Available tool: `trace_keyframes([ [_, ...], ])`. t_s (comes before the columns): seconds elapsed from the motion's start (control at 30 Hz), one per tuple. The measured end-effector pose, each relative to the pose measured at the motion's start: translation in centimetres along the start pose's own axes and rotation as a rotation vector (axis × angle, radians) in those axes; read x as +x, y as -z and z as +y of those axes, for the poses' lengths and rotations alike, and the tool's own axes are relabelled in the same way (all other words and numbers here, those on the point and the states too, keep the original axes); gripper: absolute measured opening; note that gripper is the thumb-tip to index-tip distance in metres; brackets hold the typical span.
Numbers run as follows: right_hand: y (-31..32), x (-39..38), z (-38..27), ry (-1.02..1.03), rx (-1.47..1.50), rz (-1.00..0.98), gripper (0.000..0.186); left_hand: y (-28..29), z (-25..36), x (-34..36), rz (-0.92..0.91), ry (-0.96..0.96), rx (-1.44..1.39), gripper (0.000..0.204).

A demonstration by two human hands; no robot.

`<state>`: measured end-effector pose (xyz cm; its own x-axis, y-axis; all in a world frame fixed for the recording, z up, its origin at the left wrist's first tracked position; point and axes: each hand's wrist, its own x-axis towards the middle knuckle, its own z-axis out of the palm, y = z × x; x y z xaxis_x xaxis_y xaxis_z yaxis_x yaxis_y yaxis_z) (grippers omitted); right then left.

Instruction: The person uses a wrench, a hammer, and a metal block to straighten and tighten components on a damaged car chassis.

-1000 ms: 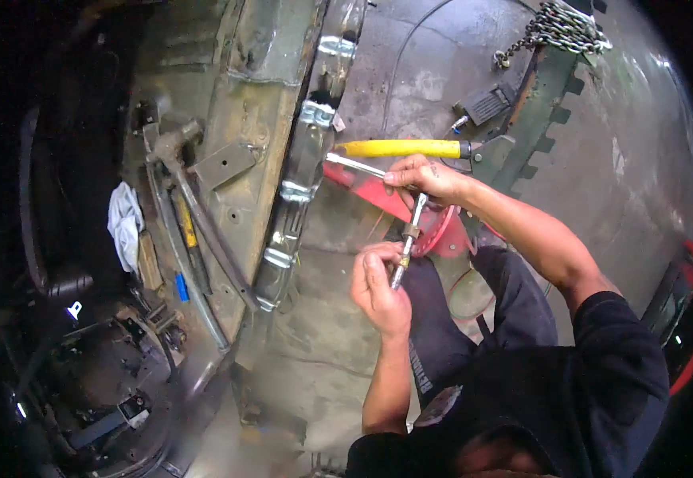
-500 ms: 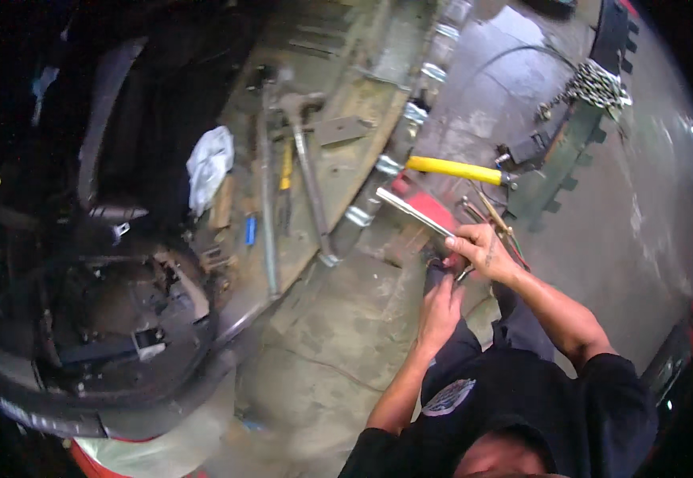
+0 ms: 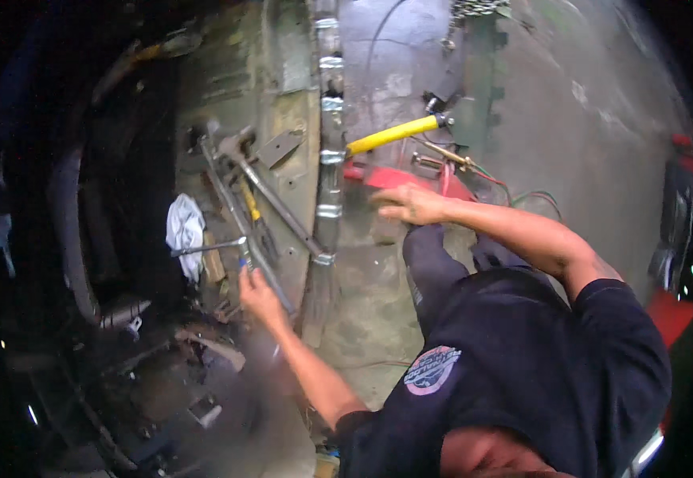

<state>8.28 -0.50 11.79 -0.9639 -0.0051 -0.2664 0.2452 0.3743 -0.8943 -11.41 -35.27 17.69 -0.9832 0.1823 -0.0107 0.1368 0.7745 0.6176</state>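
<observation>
My left hand (image 3: 259, 296) reaches out over the metal panel, fingers closed round the lower end of a ratchet (image 3: 207, 248). The ratchet's long handle points left across a white cloth (image 3: 185, 229); blur hides the fine detail of its head and the bit under my fingers. Beside that hand lie a long steel bar (image 3: 236, 209) and a hammer (image 3: 271, 199). My right hand (image 3: 410, 204) hovers in front of my legs with its fingers stretched to the left, holding nothing that I can see. Just beyond it are a red piece (image 3: 386, 177) and a yellow handle (image 3: 394, 135).
A yellow-handled tool (image 3: 248, 199) and a flat metal plate (image 3: 279, 148) rest on the panel. A ribbed metal strip (image 3: 330, 127) runs along its right edge. Farther right are hoses (image 3: 490, 175), a dark toothed strip (image 3: 482, 103) and a chain (image 3: 478, 8). Dark vehicle parts (image 3: 163, 374) stand at lower left.
My hands were together before my legs, the right gripping the chrome tool. Now the left has carried the ratchet left over the panel, and the right has let go. The view has shifted rightward.
</observation>
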Motion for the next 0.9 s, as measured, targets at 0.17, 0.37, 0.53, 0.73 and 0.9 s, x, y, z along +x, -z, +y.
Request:
trace_keyframes([
  [0.17,1.2,-16.7,10.5,-0.49,-0.133,0.011,0.04,0.1,-6.4,5.1,-0.094,-0.104,0.191,0.037],
  [0.37,-2.0,-33.5,18.2,-0.751,-0.237,0.305,0.033,0.6,-10.5,4.8,-0.071,-0.244,0.341,0.035],
  [0.53,-5.3,-38.1,20.8,-0.93,0.058,0.391,0.031,-0.6,-2.7,1.2,0.244,-0.413,0.448,0.036],
  [0.73,-9.0,-40.0,24.8,-0.696,0.122,0.54,0.034,-10.8,9.7,-17.1,-0.212,-0.23,0.157,0.03],
  [0.9,-7.8,-45.2,27.4,-0.704,0.274,0.609,0.034,-16.2,10.9,-37.6,-1.134,-0.003,0.219,0.033],
])
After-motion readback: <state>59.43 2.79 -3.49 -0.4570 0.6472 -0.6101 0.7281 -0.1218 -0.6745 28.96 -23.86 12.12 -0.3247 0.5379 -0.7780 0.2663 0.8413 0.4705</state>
